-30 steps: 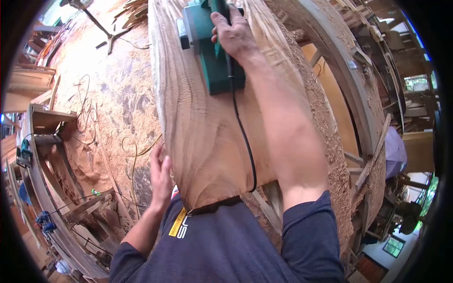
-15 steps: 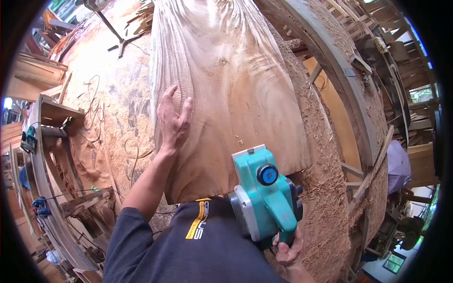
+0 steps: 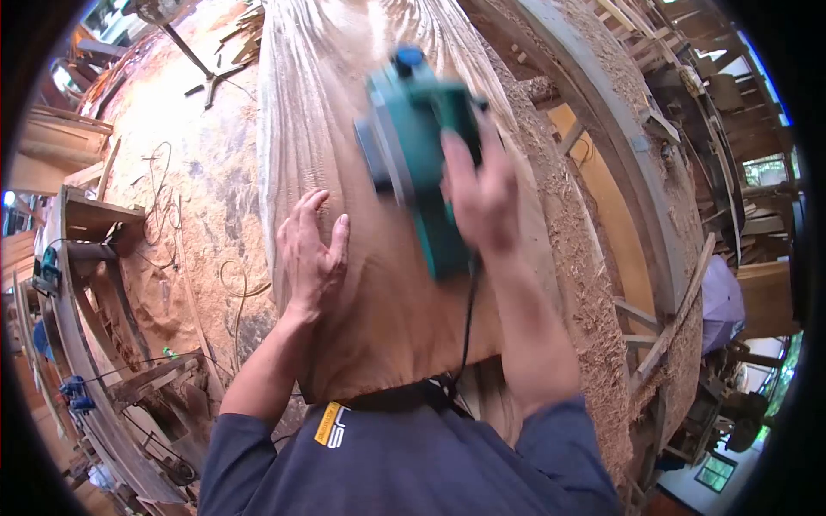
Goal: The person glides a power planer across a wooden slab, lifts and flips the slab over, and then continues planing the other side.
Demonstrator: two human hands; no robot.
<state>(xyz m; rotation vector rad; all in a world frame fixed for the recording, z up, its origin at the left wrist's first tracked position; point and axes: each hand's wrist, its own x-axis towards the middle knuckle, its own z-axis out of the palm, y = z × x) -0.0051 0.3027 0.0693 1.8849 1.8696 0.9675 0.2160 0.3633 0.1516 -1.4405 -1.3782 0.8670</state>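
Note:
A broad wooden slab (image 3: 387,318) with wavy grain stretches away from my body. On its left part rests my left hand (image 3: 311,254), palm down with the fingers a little spread, holding nothing. My right hand (image 3: 483,193) is wrapped round the handle of a green electric planer (image 3: 422,129), over the slab's middle. Motion blurs the planer and that hand, and whether its base touches the wood cannot be made out. A black cord (image 3: 467,327) runs from the planer back toward my shirt.
Wood shavings (image 3: 594,370) lie heaped along the slab's right side, beside a long grey beam (image 3: 619,146). A metal stand (image 3: 209,79) is on the dusty floor at upper left. Blue-green tools (image 3: 47,271) sit on the wooden frame at far left.
My right hand and the planer have moved forward and left, from the slab's near right corner onto its middle. My left hand has stayed on the slab, slightly lower in view.

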